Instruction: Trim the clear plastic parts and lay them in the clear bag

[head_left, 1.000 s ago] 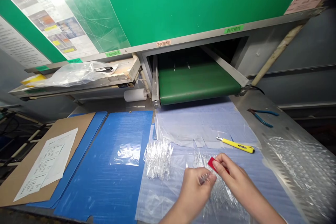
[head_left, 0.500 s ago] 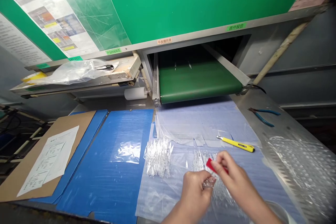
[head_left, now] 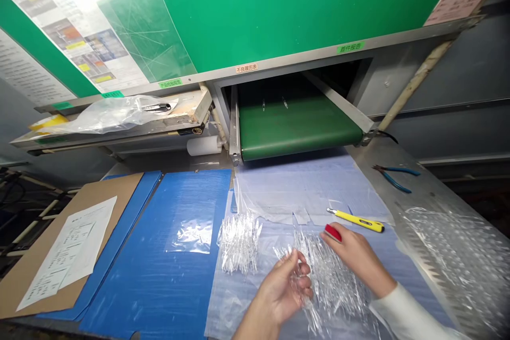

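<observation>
My left hand (head_left: 279, 289) is closed around a small bunch of thin clear plastic pieces (head_left: 313, 317), whose ends stick out above and below the fingers. In my right hand (head_left: 358, 255) is a small red piece with a greyish lower edge (head_left: 333, 232), pinched between thumb and fingers; its exact kind is unclear. Beneath and between both hands spreads a loose pile of clear plastic pieces (head_left: 338, 281). Further left, a neater pile of similar pieces (head_left: 239, 243) lies on the pale plastic sheet (head_left: 287, 183).
A yellow utility knife (head_left: 356, 219) lies beyond my right hand, with blue-handled pliers (head_left: 396, 175) further right. Bubble wrap (head_left: 458, 255) covers the right side. A green conveyor belt (head_left: 295, 133) carries two small clear pieces. Blue boards (head_left: 159, 276) and cardboard (head_left: 91, 191) lie left.
My hands have moved apart: the left turned palm up with the bunch showing, the right shifted up and right with the red piece. The camera view has shifted slightly.
</observation>
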Demonstrator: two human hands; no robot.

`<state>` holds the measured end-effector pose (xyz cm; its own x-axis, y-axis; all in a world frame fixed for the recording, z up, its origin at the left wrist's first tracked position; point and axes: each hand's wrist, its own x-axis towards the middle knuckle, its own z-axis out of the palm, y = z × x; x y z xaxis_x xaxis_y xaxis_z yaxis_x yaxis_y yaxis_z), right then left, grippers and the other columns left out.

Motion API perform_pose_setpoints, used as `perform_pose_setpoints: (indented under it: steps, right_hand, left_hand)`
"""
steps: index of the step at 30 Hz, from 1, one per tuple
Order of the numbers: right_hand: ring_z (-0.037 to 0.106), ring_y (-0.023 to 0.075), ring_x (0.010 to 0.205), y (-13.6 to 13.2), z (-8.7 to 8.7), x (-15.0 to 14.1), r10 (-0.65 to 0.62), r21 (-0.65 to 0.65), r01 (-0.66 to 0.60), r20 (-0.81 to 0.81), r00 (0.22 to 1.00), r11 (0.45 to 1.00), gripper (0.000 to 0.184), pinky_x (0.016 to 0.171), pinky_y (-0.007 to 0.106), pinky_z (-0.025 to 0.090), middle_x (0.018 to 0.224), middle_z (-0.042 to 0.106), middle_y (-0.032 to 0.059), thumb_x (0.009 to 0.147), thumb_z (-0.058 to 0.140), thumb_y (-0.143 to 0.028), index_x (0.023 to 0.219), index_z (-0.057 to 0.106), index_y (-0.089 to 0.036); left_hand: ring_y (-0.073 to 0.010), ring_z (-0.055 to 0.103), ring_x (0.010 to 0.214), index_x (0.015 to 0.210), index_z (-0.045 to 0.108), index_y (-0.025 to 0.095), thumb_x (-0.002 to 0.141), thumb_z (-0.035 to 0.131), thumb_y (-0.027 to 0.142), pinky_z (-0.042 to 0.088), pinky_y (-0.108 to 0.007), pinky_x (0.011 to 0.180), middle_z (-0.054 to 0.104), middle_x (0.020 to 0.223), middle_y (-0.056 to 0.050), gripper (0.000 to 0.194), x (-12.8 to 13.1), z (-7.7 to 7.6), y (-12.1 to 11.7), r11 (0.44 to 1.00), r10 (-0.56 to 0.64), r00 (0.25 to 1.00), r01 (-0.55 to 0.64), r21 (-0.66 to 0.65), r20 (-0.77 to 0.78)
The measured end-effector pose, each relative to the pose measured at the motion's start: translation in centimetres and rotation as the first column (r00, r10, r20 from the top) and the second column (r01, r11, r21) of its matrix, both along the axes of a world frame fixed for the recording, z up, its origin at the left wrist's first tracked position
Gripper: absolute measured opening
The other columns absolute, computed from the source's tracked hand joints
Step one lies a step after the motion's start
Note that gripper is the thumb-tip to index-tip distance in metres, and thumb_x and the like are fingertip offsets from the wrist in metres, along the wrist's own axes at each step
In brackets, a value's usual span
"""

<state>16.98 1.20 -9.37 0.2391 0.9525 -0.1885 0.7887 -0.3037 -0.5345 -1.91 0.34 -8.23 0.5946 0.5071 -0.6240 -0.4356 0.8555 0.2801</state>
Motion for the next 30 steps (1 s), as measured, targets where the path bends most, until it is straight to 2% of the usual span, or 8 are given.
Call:
perform_pose_setpoints:
  steps: [5, 10, 14, 17, 21, 23, 27, 30]
  right_hand:
    - [0.056, 0.0202, 0.059, 1.4, -0.7, -2.3, 0.064, 0.022, -0.064, -0.014, 0.998, 0.998, 0.017, 0.052, 0.026, 0.030, 0.057, 0.060, 0.0028, 0.072, 0.050, -0.034, 0.059, 0.049, -0.023]
    - [0.047, 0.0147, 0.050, 1.9, -0.2, -0.9, 0.055, 0.077, -0.045, -0.142, 0.988, 0.996, 0.027, 0.050, 0.024, 0.033, 0.049, 0.049, -0.0020, 0.069, 0.049, -0.042, 0.054, 0.039, -0.023]
    - [0.046, 0.0138, 0.052, 1.6, 1.2, 0.3, 0.031, 0.137, 0.002, -0.242, 0.970, 0.991, 0.033, 0.050, 0.023, 0.037, 0.052, 0.045, -0.0028, 0.071, 0.042, -0.052, 0.056, 0.037, -0.023]
    - [0.048, 0.0141, 0.052, 0.7, 2.6, 0.3, 0.028, 0.157, 0.016, -0.275, 0.961, 0.988, 0.034, 0.050, 0.023, 0.037, 0.053, 0.048, -0.0019, 0.073, 0.041, -0.053, 0.058, 0.045, -0.022]
    - [0.046, 0.0152, 0.048, -0.8, 4.2, 0.1, -0.060, 0.177, 0.087, -0.153, 0.986, 0.980, 0.032, 0.047, 0.025, 0.033, 0.050, 0.052, -0.0008, 0.071, 0.048, -0.051, 0.061, 0.053, -0.022]
    - [0.045, 0.0150, 0.048, -1.3, 4.9, 0.1, -0.119, 0.171, 0.144, -0.150, 0.982, 0.975, 0.032, 0.049, 0.025, 0.034, 0.049, 0.051, -0.0010, 0.070, 0.049, -0.053, 0.063, 0.056, -0.022]
    - [0.046, 0.0141, 0.054, -1.8, 6.0, -0.2, -0.196, 0.111, 0.268, -0.433, 0.880, 0.957, 0.036, 0.050, 0.024, 0.036, 0.057, 0.050, -0.0011, 0.067, 0.052, -0.057, 0.067, 0.056, -0.021]
    - [0.035, 0.0098, 0.045, -2.0, 6.3, -1.5, -0.101, 0.014, 0.148, -0.668, 0.738, 0.989, 0.039, 0.043, 0.022, 0.028, 0.051, 0.036, -0.0058, 0.069, 0.052, -0.059, 0.062, 0.050, -0.021]
  left_hand:
    - [0.0019, 0.022, 0.035, 0.069, 0.048, 0.015, 0.050, 0.080, 0.025, 0.016, -0.013, 0.040, 0.033, 0.045, 0.012, 0.039, -0.6, -0.5, 0.0, 1.000, 0.000, 0.999, 0.000, 0.000, -0.055]
    - [-0.0020, 0.035, 0.035, 0.069, 0.057, 0.011, 0.053, 0.076, 0.027, 0.018, -0.018, 0.038, 0.045, 0.046, 0.007, 0.029, -0.2, -0.2, 0.4, 0.987, 0.051, 0.985, -0.024, 0.158, -0.166]
    - [-0.0017, 0.029, 0.032, 0.061, 0.056, 0.013, 0.047, 0.077, 0.021, 0.018, -0.019, 0.038, 0.040, 0.040, 0.009, 0.026, 0.8, 0.0, 0.9, 0.974, 0.059, 0.977, -0.012, 0.225, -0.205]
    - [-0.0015, 0.025, 0.031, 0.062, 0.058, 0.013, 0.052, 0.073, 0.021, 0.016, -0.020, 0.038, 0.037, 0.038, 0.009, 0.020, 1.3, 0.1, 1.1, 0.970, 0.050, 0.978, 0.001, 0.244, -0.203]
    - [-0.0029, 0.034, 0.035, 0.068, 0.059, 0.012, 0.059, 0.068, 0.026, 0.021, -0.020, 0.040, 0.046, 0.049, 0.005, 0.019, 1.0, 0.0, 1.4, 0.978, -0.002, 0.990, 0.032, 0.208, -0.142]
    - [-0.0036, 0.035, 0.037, 0.071, 0.058, 0.014, 0.062, 0.064, 0.032, 0.025, -0.019, 0.042, 0.043, 0.050, 0.006, 0.021, 0.6, -0.3, 1.6, 0.986, -0.050, 0.995, 0.063, 0.155, -0.086]
    - [0.0000, 0.019, 0.034, 0.070, 0.056, 0.016, 0.060, 0.071, 0.029, 0.015, -0.016, 0.039, 0.028, 0.043, 0.011, 0.022, 0.3, -0.7, 1.3, 0.983, -0.063, 0.998, 0.066, 0.173, -0.019]
    - [-0.0002, 0.021, 0.031, 0.070, 0.061, 0.011, 0.064, 0.072, 0.036, 0.011, -0.019, 0.036, 0.038, 0.043, 0.008, 0.028, 0.8, -0.1, 0.8, 0.955, -0.070, 0.997, 0.075, 0.286, -0.028]
